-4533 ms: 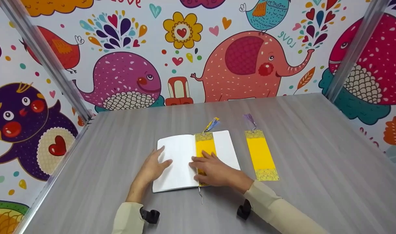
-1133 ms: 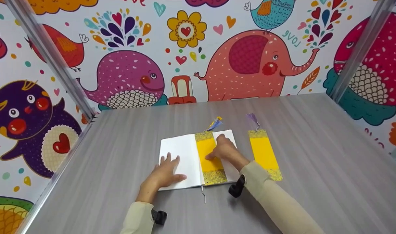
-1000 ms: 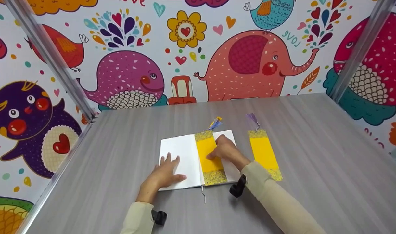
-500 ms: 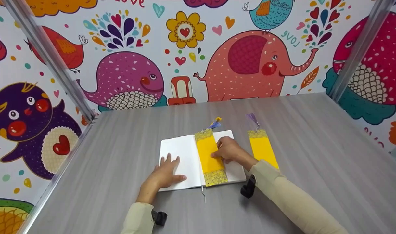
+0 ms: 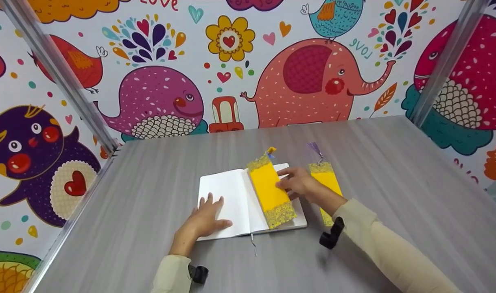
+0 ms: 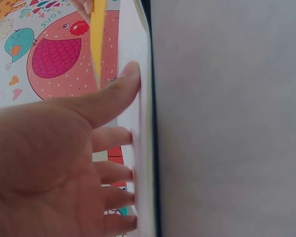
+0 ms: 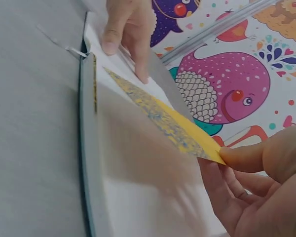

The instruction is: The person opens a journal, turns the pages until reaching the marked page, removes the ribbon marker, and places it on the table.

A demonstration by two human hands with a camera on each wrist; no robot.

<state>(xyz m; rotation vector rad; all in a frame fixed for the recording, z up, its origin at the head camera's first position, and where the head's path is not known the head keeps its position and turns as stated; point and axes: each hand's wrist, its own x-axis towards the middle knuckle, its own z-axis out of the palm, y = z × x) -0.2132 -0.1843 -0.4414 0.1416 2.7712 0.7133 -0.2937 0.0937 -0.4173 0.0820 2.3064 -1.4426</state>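
notebook [image 5: 231, 203]: open, blank pages up, lying flat on the bench [image 5: 394, 195] near its middle; a thin ribbon trails off the spine at 6 o'clock.
left hand [image 5: 205, 219]: flat on the left page at the notebook's 7 o'clock corner, fingers straight and spread, pressing the paper down (its grip holds nothing).
right hand [image 5: 298, 183]: at 3 o'clock of the notebook's spine; grip closed to a pinch, thumb and fingers on the long edge of the first bookmark.
first bookmark [image 5: 270, 191]: yellow with patterned ends, over the right page, tilted with its tasselled end toward 11 o'clock; the right wrist view shows it raised off the page on the pinched side.
second bookmark [image 5: 327, 181]: same yellow kind, flat on the bench just at 3 o'clock of the notebook, partly hidden under the right forearm; purple tassel at its 12 o'clock end.
backdrop: cartoon animal wall [image 5: 313, 77].
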